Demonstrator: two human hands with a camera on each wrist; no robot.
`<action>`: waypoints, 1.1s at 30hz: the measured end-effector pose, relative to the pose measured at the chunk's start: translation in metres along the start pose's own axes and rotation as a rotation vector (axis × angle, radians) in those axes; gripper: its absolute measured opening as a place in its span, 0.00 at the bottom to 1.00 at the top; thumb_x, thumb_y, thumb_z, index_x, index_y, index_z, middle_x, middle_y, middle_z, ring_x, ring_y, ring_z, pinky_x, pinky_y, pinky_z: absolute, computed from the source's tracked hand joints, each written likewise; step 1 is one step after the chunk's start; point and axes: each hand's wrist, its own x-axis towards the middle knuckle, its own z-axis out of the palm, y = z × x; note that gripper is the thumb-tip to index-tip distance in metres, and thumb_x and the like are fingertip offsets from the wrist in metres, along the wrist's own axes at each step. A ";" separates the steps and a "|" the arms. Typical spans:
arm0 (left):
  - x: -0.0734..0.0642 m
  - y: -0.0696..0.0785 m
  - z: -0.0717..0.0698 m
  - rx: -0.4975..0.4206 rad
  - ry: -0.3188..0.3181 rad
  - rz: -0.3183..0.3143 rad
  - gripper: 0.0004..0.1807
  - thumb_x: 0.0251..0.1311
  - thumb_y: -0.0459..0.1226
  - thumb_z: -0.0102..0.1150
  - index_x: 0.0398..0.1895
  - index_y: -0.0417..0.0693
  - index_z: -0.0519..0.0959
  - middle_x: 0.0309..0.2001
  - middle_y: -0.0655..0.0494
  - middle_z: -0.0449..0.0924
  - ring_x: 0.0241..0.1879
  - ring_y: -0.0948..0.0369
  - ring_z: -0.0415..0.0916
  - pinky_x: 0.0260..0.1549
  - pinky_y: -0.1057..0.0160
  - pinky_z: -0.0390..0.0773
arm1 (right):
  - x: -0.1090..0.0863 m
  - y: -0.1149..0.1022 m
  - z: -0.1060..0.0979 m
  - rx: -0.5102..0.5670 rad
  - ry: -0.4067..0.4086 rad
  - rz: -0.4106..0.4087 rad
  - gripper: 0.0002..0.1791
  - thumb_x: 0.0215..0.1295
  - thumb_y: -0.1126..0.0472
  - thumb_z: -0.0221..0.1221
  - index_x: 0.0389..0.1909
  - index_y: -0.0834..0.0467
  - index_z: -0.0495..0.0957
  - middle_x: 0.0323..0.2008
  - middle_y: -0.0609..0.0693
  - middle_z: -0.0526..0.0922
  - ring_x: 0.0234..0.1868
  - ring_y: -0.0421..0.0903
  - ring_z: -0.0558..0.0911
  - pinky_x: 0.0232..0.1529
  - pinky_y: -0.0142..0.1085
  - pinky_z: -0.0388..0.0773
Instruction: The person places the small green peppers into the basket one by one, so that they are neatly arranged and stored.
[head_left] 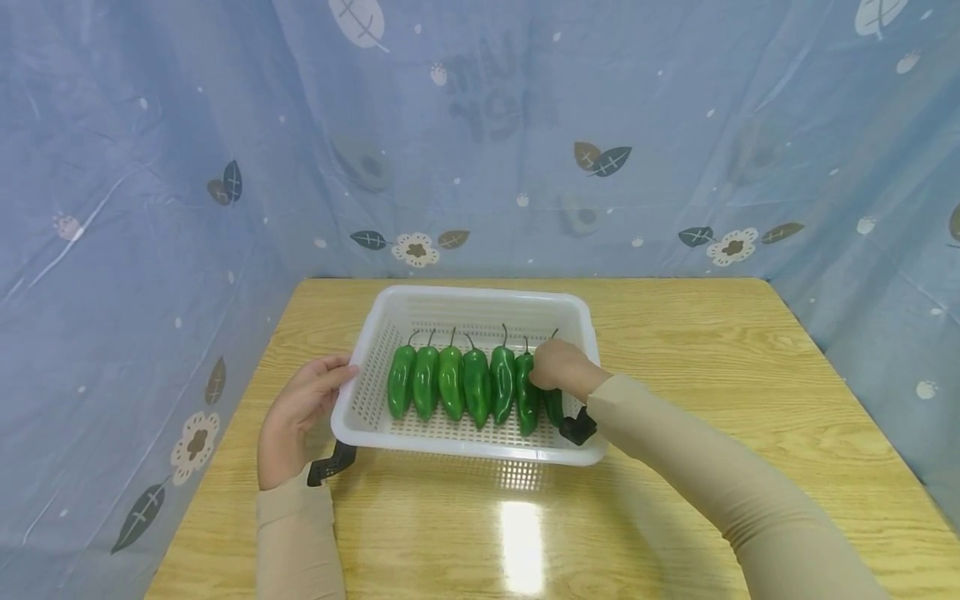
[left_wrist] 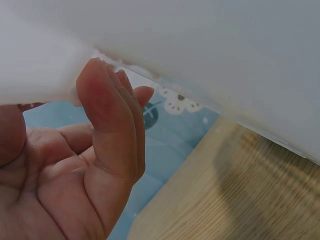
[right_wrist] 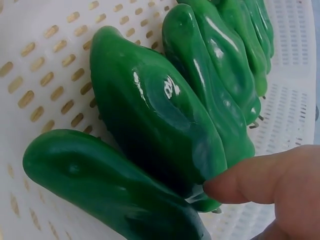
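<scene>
A white plastic basket [head_left: 480, 293] holds a row of several green peppers [head_left: 477, 387], laid side by side with their stems pointing away. My left hand [head_left: 302, 408] grips the basket's left rim, thumb on top and bent fingers [left_wrist: 111, 110] under the edge in the left wrist view. Inside the basket at the right end, my right hand [head_left: 562, 367] holds the upper part of the last pepper [head_left: 553, 408]. In the right wrist view that pepper [right_wrist: 100, 182] lies nearest, while the thumb [right_wrist: 240, 181] touches the top of its neighbour; the other fingers are mostly hidden.
The basket stands on a wood-grain table [head_left: 720, 400], seemingly with its left side tipped up. Blue patterned cloth [head_left: 487, 150] hangs behind the table and along both sides. Black wrist mounts show at the left wrist [head_left: 333, 463] and right wrist [head_left: 578, 427].
</scene>
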 end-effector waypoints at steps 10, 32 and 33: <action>-0.005 -0.003 -0.004 0.040 0.040 -0.017 0.27 0.71 0.37 0.47 0.62 0.23 0.60 0.47 0.48 0.80 0.43 0.59 0.82 0.42 0.58 0.81 | 0.002 -0.004 -0.004 0.027 0.011 -0.038 0.19 0.66 0.56 0.52 0.15 0.57 0.72 0.22 0.52 0.77 0.24 0.45 0.76 0.28 0.34 0.74; -0.046 0.048 -0.013 0.474 0.100 -0.153 0.42 0.71 0.52 0.40 0.73 0.32 0.40 0.69 0.28 0.49 0.64 0.31 0.55 0.61 0.34 0.57 | -0.019 0.019 -0.040 0.293 0.201 -0.209 0.37 0.67 0.50 0.50 0.65 0.75 0.57 0.53 0.69 0.75 0.48 0.58 0.79 0.48 0.50 0.77; -0.049 0.055 -0.012 0.498 0.111 -0.160 0.42 0.71 0.53 0.40 0.73 0.33 0.39 0.69 0.27 0.48 0.65 0.31 0.53 0.61 0.34 0.56 | -0.022 0.022 -0.042 0.310 0.216 -0.213 0.36 0.68 0.50 0.50 0.65 0.74 0.57 0.53 0.69 0.75 0.49 0.59 0.79 0.49 0.51 0.76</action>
